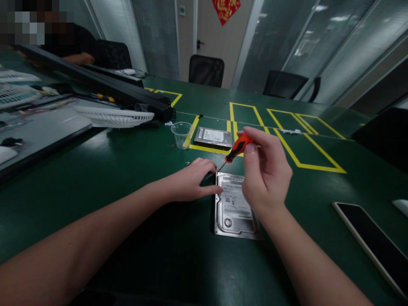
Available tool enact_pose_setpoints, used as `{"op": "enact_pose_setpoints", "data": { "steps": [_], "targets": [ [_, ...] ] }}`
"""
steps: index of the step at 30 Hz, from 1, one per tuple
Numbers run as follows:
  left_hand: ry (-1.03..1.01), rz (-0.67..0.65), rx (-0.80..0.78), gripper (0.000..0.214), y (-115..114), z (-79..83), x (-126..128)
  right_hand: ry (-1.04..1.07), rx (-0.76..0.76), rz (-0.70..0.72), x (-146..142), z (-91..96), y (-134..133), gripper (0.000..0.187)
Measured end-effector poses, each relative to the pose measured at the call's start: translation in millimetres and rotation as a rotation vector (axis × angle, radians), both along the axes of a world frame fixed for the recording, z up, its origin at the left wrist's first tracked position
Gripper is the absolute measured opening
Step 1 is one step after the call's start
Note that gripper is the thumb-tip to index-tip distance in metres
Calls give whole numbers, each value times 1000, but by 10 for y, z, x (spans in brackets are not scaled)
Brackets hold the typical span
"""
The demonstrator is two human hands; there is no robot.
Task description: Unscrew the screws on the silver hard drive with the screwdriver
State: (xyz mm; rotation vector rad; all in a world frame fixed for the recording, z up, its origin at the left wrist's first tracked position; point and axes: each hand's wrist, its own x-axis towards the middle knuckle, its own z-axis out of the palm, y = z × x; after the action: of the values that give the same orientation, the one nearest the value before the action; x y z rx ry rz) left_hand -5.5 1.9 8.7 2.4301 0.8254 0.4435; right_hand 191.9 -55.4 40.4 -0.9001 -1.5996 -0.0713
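A silver hard drive [237, 199] lies flat on the green table, label side up. My right hand [267, 170] is closed round the red and black handle of a screwdriver [237, 148]. The screwdriver slants down to the left, its tip at the drive's far left corner. My left hand [194, 180] grips the drive's left side, thumb on its top edge and fingers curled by that same corner. My right hand covers part of the drive's right side. Small metal bits, perhaps screws [187, 163], lie just beyond my left hand.
Behind the drive stand a clear plastic cup [182, 135] and a second hard drive [213, 137] within yellow tape lines. A phone [372, 242] lies at right. White fan grilles [114, 115] and a long black frame [105, 80] occupy the left; a person [79, 46] sits beyond.
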Motion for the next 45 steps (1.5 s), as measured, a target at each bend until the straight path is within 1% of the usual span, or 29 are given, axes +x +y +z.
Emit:
{"op": "enact_pose_setpoints", "data": {
  "steps": [4,9,11,16,20,24,32,38,45],
  "targets": [
    [-4,-1,3,40,1,-7,-2,21,7,1,-15,-15,25,33],
    [16,6,-9,43,-9,14,-1,132,-12,86,-46,-42,48,32],
    [17,5,-9,42,-11,22,0,146,-13,88,-46,-57,60,31],
    [9,8,-10,42,-13,24,2,75,31,27,-16,-71,75,36],
    [10,10,-11,41,-12,22,4,39,15,24,-9,-28,33,34],
    [8,0,-10,40,-9,18,4,6,43,7,-9,17,-13,33],
    [11,-7,-1,41,-4,13,-1,39,26,-13,-32,-8,5,33],
    [1,-5,6,41,0,-2,-2,-13,26,-33,0,-19,15,33],
    [4,-5,10,38,-3,-4,6,-9,12,-9,20,-20,9,36]
  ]
}}
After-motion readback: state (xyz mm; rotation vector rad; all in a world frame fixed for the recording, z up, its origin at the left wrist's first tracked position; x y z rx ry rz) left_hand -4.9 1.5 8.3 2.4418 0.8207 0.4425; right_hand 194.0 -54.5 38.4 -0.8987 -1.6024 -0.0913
